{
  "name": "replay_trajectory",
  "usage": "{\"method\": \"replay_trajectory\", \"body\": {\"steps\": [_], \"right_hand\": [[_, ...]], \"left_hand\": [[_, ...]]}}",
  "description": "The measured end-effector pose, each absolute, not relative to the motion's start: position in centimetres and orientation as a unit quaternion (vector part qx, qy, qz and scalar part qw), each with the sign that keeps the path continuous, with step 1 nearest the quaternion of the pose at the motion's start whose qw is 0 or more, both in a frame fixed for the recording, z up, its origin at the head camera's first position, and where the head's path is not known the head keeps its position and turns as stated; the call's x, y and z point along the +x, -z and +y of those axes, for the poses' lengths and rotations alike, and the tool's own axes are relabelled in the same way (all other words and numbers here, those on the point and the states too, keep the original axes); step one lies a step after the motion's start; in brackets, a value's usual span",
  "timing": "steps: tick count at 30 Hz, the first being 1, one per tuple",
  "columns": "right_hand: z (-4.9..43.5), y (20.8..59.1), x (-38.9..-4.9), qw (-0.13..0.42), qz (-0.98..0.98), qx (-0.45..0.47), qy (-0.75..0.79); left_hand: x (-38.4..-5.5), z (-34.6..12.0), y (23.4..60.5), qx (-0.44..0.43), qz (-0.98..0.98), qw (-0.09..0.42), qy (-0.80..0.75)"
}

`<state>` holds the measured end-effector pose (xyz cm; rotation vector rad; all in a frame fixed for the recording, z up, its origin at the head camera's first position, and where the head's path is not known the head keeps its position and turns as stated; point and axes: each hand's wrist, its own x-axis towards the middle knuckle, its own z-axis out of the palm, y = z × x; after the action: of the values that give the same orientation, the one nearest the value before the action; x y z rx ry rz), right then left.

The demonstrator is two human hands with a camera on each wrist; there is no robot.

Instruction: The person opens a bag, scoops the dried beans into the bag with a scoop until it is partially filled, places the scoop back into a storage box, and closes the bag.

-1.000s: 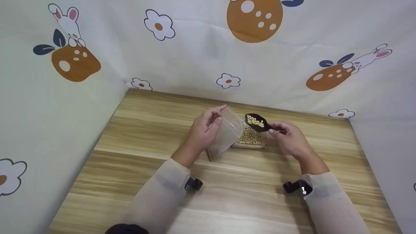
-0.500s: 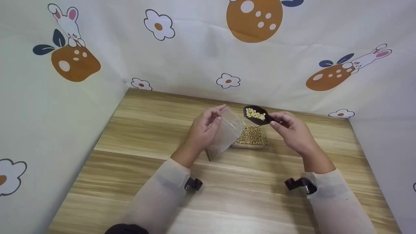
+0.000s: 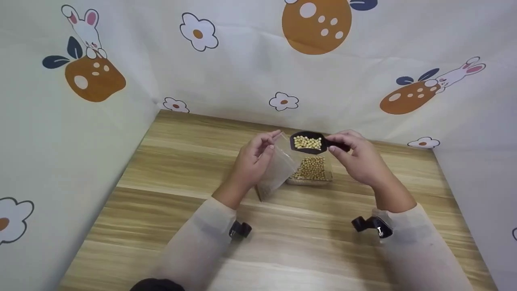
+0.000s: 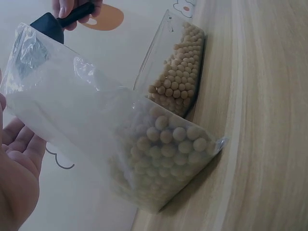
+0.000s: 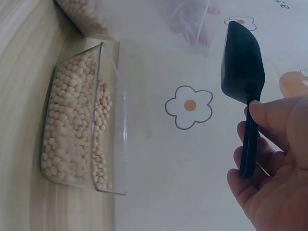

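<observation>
My left hand (image 3: 251, 160) holds the top edge of a clear zip bag (image 3: 278, 165) between thumb and fingers. Round beige beans, like soybeans, fill the bag's lower part (image 4: 168, 154), which stands on the table. My right hand (image 3: 359, 159) grips the handle of a black scoop (image 3: 309, 152) loaded with pale yellow beans (image 3: 307, 142). The scoop is level, close to the right of the bag's mouth, and above a clear plastic box (image 5: 110, 144). More of these beans (image 3: 313, 167) lie in the box, beside the bag.
The wood-grain table (image 3: 291, 234) carries the box and bag. Behind and at both sides hang pale sheets (image 3: 238, 72) printed with oranges, rabbits and flowers. A black camera (image 3: 241, 229) sits on the left wrist and another camera (image 3: 373, 226) on the right.
My right hand has lifted the loaded scoop from low over the box and moved it left, up to the bag's mouth. My left hand and the bag have stayed in place.
</observation>
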<state>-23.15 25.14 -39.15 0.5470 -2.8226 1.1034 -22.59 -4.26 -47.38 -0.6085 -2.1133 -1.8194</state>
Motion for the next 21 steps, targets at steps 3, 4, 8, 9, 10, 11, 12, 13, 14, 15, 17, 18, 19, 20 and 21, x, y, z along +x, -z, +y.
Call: {"method": "replay_trajectory", "body": {"steps": [3,4,8,9,10,11,12,13,14,15,17,18,19,20,21], "right_hand": [[24.6,38.6,-23.1,0.036,-0.92,0.187,-0.341],[24.4,38.4,-23.0,0.041,-0.922,0.193,-0.334],[23.6,37.6,-22.9,0.058,-0.927,0.219,-0.299],[23.4,37.4,-22.9,0.062,-0.929,0.225,-0.289],[23.2,37.2,-22.9,0.064,-0.93,0.23,-0.279],[23.0,37.0,-22.9,0.066,-0.932,0.234,-0.27],[22.8,36.8,-22.9,0.068,-0.933,0.237,-0.262],[22.6,36.7,-22.8,0.069,-0.934,0.24,-0.255],[22.5,36.5,-22.8,0.07,-0.935,0.242,-0.25],[22.3,36.4,-22.8,0.074,-0.936,0.244,-0.244],[22.1,36.2,-22.8,0.079,-0.936,0.248,-0.236],[22.0,36.2,-22.8,0.083,-0.936,0.25,-0.233],[22.0,36.2,-22.9,0.087,-0.936,0.253,-0.229],[21.9,36.2,-22.9,0.093,-0.936,0.256,-0.225],[21.9,36.2,-23.0,0.098,-0.935,0.26,-0.221]], "left_hand": [[-22.6,-4.2,47.4,-0.214,-0.728,0.143,0.635],[-22.6,-4.2,47.3,-0.215,-0.727,0.144,0.636],[-22.6,-4.2,47.3,-0.214,-0.724,0.147,0.639],[-22.6,-4.2,47.3,-0.213,-0.724,0.147,0.64],[-22.6,-4.2,47.3,-0.213,-0.723,0.147,0.641],[-22.6,-4.2,47.3,-0.213,-0.722,0.146,0.642],[-22.6,-4.2,47.3,-0.212,-0.722,0.146,0.643],[-22.6,-4.2,47.2,-0.211,-0.722,0.145,0.643],[-22.6,-4.2,47.2,-0.211,-0.722,0.144,0.643],[-22.6,-4.2,47.2,-0.211,-0.722,0.144,0.643],[-22.6,-4.2,47.2,-0.21,-0.724,0.144,0.642],[-22.6,-4.2,47.2,-0.208,-0.725,0.144,0.641],[-22.6,-4.3,47.2,-0.21,-0.724,0.144,0.641],[-22.6,-4.3,47.2,-0.212,-0.724,0.145,0.641],[-22.7,-4.3,47.3,-0.213,-0.723,0.146,0.641]]}}
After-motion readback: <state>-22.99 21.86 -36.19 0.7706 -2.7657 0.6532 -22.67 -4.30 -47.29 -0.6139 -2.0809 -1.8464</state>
